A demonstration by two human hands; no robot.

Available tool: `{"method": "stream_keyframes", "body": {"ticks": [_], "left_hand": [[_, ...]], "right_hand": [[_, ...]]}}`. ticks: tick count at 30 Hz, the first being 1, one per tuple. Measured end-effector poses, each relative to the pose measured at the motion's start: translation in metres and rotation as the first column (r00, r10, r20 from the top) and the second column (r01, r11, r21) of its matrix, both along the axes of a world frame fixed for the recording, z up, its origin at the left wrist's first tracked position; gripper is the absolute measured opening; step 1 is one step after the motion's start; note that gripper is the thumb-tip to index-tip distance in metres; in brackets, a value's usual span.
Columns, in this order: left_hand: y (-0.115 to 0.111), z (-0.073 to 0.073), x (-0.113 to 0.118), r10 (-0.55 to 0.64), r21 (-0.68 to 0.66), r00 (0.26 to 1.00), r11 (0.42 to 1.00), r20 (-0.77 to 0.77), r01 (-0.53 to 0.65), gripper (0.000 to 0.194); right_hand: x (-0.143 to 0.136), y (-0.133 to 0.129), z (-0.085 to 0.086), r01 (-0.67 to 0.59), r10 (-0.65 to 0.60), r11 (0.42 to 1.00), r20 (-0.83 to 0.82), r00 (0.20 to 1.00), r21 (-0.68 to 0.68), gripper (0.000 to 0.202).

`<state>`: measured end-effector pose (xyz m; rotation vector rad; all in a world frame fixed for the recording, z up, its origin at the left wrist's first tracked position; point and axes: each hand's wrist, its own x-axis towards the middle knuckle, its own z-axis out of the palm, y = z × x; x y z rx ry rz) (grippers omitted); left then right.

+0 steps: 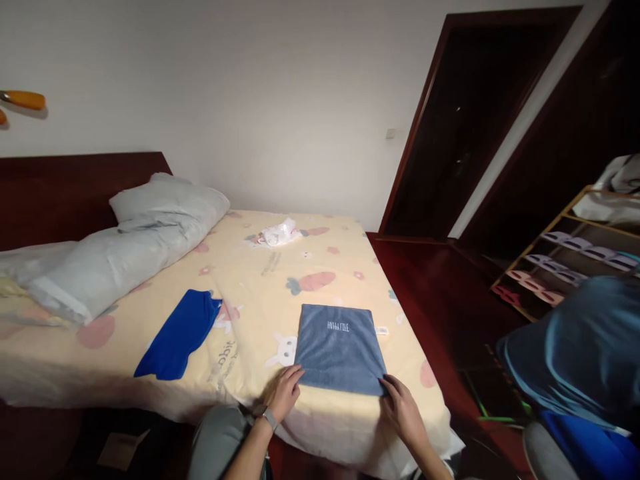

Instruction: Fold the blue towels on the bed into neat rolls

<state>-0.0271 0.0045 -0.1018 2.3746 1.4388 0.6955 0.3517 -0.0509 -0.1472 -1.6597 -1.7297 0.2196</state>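
A blue-grey cloth (337,347) with white lettering and a white tag on its right side lies flat, as a rough square, near the bed's front edge. My left hand (286,392) pinches its near left edge, and a watch is on that wrist. At the near right corner, my right hand (400,403) has its fingers pressed together on the cloth. Further left on the bed lies a bright blue cloth (179,335), which neither hand touches.
The bed (260,293) has a patterned yellow sheet, a crumpled white item (280,233) and a grey quilt (135,247). At the right stand a shoe rack (565,215) with slippers and a blue draped object (575,347).
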Motion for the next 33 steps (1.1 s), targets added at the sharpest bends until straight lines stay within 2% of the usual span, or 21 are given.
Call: {"method": "stream_keyframes", "body": {"ticks": [2, 4, 7, 9, 11, 15, 20, 24, 28, 30, 33], "left_hand": [[0.001, 0.002, -0.001, 0.012, -0.016, 0.997, 1.000, 0.078, -0.011, 0.047], [0.004, 0.002, -0.001, 0.050, -0.045, 0.986, 0.998, 0.159, -0.043, 0.039], [0.012, 0.000, 0.000, 0.135, -0.102, 0.958, 0.988, 0.253, -0.113, 0.032], [0.018, -0.002, 0.002, 0.186, -0.142, 0.938, 0.978, 0.294, -0.150, 0.031], [0.024, -0.006, 0.004, 0.231, -0.189, 0.917, 0.966, 0.325, -0.176, 0.033], [0.032, -0.016, 0.009, 0.297, -0.283, 0.870, 0.940, 0.393, -0.193, 0.036], [0.039, -0.021, 0.010, 0.321, -0.301, 0.822, 0.934, 0.470, -0.192, 0.036], [0.037, -0.013, 0.010, 0.310, -0.251, 0.860, 0.942, 0.405, -0.221, 0.031], [0.031, -0.005, 0.010, 0.279, -0.145, 0.943, 0.956, 0.180, -0.255, 0.026], [0.030, -0.003, 0.012, 0.275, -0.121, 0.957, 0.957, 0.094, -0.263, 0.023], [0.028, 0.000, 0.016, 0.290, -0.091, 0.956, 0.955, 0.054, -0.284, 0.022]], "right_hand": [[0.000, 0.003, 0.003, 0.058, -0.061, 0.998, -0.093, 0.994, -0.034, 0.040], [0.001, 0.006, 0.007, 0.107, -0.132, 0.986, -0.213, 0.968, -0.125, 0.043], [0.002, 0.012, 0.012, 0.162, -0.251, 0.952, -0.355, 0.901, -0.262, 0.049], [0.002, 0.016, 0.014, 0.205, -0.319, 0.932, -0.408, 0.855, -0.300, 0.053], [0.001, 0.020, 0.013, 0.245, -0.366, 0.918, -0.430, 0.825, -0.311, 0.056], [0.000, 0.025, 0.014, 0.260, -0.381, 0.913, -0.426, 0.821, -0.315, 0.057], [0.002, 0.028, 0.026, 0.251, -0.371, 0.915, -0.417, 0.830, -0.315, 0.050], [0.008, 0.029, 0.036, 0.208, -0.333, 0.920, -0.382, 0.862, -0.332, 0.050], [0.011, 0.025, 0.036, 0.215, -0.344, 0.886, -0.270, 0.899, -0.410, 0.049], [0.009, 0.023, 0.034, 0.231, -0.362, 0.874, -0.255, 0.897, -0.429, 0.047], [0.005, 0.020, 0.034, 0.235, -0.368, 0.869, -0.250, 0.896, -0.436, 0.049]]}}
